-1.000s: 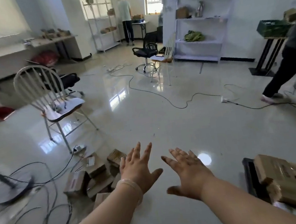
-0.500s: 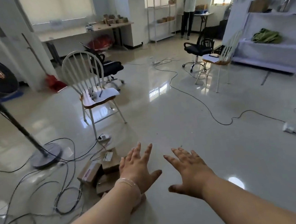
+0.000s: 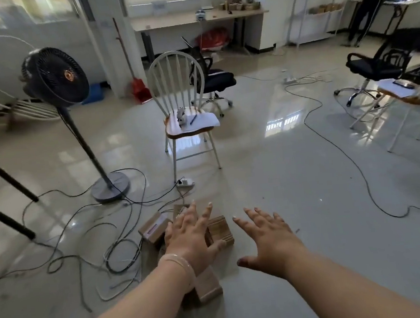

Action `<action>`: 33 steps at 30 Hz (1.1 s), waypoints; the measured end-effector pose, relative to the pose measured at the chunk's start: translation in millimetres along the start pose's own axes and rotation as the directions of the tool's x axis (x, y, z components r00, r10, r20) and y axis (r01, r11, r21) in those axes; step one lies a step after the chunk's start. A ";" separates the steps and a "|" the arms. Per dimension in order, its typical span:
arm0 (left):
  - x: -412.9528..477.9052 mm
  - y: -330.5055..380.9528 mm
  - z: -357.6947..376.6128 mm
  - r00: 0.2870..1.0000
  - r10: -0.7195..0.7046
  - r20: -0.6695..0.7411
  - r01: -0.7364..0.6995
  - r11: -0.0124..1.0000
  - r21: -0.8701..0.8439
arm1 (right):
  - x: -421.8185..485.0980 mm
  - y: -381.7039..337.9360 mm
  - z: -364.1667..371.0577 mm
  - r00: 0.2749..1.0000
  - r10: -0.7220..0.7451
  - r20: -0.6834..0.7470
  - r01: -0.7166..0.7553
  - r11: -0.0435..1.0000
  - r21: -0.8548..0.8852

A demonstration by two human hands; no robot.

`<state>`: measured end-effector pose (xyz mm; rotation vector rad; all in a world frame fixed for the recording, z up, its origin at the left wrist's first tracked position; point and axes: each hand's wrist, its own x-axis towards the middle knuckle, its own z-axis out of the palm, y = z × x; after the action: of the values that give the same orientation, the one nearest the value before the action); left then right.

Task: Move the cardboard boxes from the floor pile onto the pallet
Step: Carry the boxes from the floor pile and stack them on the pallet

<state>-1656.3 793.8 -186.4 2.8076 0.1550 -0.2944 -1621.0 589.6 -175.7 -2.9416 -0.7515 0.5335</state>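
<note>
- Our left hand (image 3: 191, 237) reaches forward palm down, fingers straight and spread, holding nothing. A clear band circles its wrist.
- Our right hand (image 3: 268, 240) is just as flat, spread and empty. It is beside the left hand but apart from it, over bare glossy pale floor (image 3: 309, 187).
- The small floor pile of brown cardboard boxes (image 3: 173, 213) lies straight below and ahead of the left hand, which covers its middle. We cannot tell whether the palm touches a box or hovers above it.
- A ribbed brown cardboard box (image 3: 220, 228) shows between the two hands, just beside the left thumb. We judge it the easiest first pick: the left hand is nearer, and the right would have to move left to meet its far side.
- A brown cardboard box with a white-and-pink label (image 3: 154, 227) sticks out to the left of the left hand, its long axis running diagonally away to the right.
- A plain pale cardboard box (image 3: 208, 284) lies under the left wrist, its long axis running away from us.
- Loose black cables (image 3: 120, 254) coil right against the pile's left edge, so a lift on that side could snag.
- Further off stand a white spindle-back chair with a wooden seat (image 3: 188, 127) and a black pedestal fan (image 3: 54, 76).
- The pallet is not in view, so we cannot say which way the carry goes.
</note>
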 end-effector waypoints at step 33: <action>466.6 -366.3 343.3 0.881 -0.371 0.294 0.405 0.912 -0.062 | 617.2 33.7 362.7 0.912 0.074 0.403 -0.124 0.987 0.098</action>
<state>-1316.4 1065.3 -716.0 2.5591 0.6537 -0.7395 -1223.6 843.0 -715.6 -2.7967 -0.5704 1.1694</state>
